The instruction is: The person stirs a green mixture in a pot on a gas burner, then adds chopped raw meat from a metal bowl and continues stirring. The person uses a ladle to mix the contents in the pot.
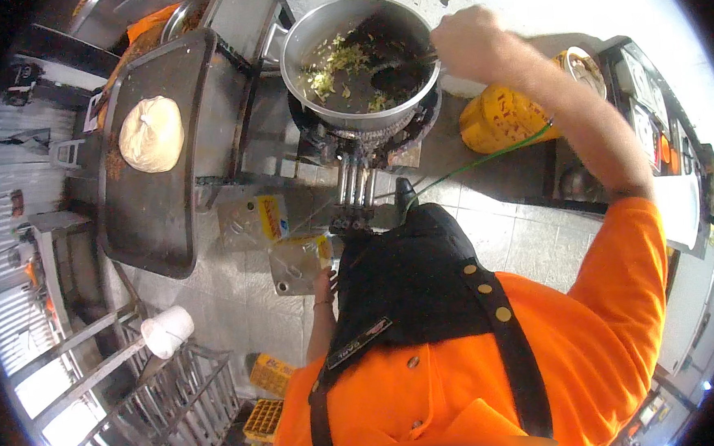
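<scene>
My right hand (469, 44) is over the right rim of a large metal pot (363, 115), closed around the handle of a stirring utensil (424, 61). The utensil's far end reaches into the pot, where its shape is dark and hard to make out. Chopped pale green and yellowish pieces (338, 65) lie in the pot, mostly left of the middle. Beneath the pot stands a gas burner (367, 136) with several metal pipes (356, 183) running towards me. My left hand (326, 286) hangs low beside my black apron (409, 281), partly hidden by it.
A dark tray (155, 229) at the left bears a tied plastic bag of pale contents (152, 134). Two plastic containers (253, 222) (301, 266) stand below the burner. To the right are a yellow bucket (501, 119), a green hose (482, 157) and a shelf of containers (641, 101).
</scene>
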The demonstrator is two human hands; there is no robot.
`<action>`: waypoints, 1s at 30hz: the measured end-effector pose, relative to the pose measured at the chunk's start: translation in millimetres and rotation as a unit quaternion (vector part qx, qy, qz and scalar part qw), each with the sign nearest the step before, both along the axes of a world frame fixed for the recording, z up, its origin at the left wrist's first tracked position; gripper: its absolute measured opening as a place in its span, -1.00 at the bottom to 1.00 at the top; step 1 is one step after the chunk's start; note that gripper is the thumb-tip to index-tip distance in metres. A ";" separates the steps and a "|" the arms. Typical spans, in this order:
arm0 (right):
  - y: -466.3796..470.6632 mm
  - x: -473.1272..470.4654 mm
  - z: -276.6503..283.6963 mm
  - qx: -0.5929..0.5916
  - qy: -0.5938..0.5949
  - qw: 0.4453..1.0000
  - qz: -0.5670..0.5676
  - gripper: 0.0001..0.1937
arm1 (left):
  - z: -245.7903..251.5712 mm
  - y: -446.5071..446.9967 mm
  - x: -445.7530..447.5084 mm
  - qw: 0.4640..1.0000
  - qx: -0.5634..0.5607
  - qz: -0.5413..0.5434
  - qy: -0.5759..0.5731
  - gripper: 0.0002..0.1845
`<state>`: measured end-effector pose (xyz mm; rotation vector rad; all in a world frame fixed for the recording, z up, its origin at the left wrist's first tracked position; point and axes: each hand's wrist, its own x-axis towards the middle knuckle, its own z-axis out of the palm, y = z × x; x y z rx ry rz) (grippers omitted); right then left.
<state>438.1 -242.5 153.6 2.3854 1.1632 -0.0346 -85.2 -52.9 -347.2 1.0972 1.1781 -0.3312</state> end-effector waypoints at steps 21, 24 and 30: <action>-15.5 -1.5 -76.2 0.125 0.139 0.980 -0.066 -0.71 | 50.8 -9.7 37.0 0.991 -0.031 0.124 0.043 -0.55; -29.3 -16.6 -59.4 0.091 0.267 0.958 -0.054 -0.67 | 61.0 -10.1 44.2 0.992 -0.015 0.110 0.064 -0.57; -65.2 4.4 7.6 0.047 0.207 0.977 -0.014 -0.55 | 63.9 -14.4 54.3 0.987 -0.039 0.122 0.096 -0.58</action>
